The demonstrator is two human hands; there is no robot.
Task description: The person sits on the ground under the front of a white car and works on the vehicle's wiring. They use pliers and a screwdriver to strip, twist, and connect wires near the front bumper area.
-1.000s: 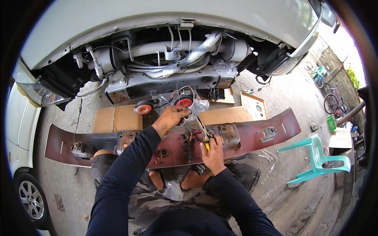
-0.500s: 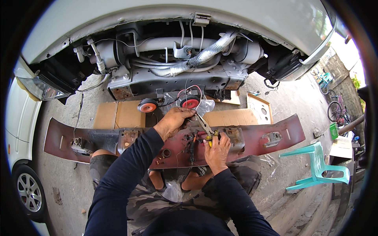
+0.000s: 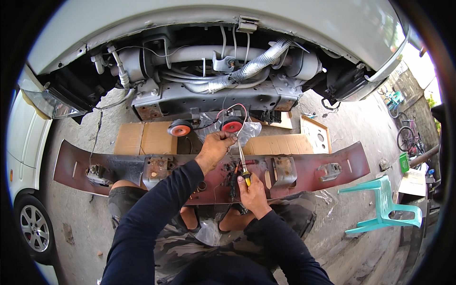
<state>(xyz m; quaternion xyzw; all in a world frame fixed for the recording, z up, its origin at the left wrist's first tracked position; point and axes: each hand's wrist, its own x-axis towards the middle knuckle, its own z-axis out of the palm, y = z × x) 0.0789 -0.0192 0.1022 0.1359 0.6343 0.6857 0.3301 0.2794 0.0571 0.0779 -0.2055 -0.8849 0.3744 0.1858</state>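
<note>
My left hand [image 3: 216, 148] is closed in a pinch on the end of a thin wire [image 3: 244, 118] that loops down from a red disc horn [image 3: 232, 125]. My right hand [image 3: 255, 194] grips long-nose pliers [image 3: 243, 161] with yellow and black handles. The jaws point up at the left fingertips; whether they bite the wire is too small to tell. An orange disc horn [image 3: 179, 128] sits left of the red one. Below my hands lies a dark red bumper [image 3: 350, 166], inner side up, across my knees, with a dark wiring piece [image 3: 233, 183] on it.
The open front of a white vehicle, with a grey crossbeam [image 3: 213, 99], stands ahead. Cardboard [image 3: 147, 137] and clear plastic [image 3: 251, 128] lie beneath it. A teal chair [image 3: 380, 204] is at right, a parked car's wheel [image 3: 35, 228] at left.
My right hand has moved left and slightly down, and the pliers have swung from a slant to nearly upright. My left hand has shifted slightly right, still pinching.
</note>
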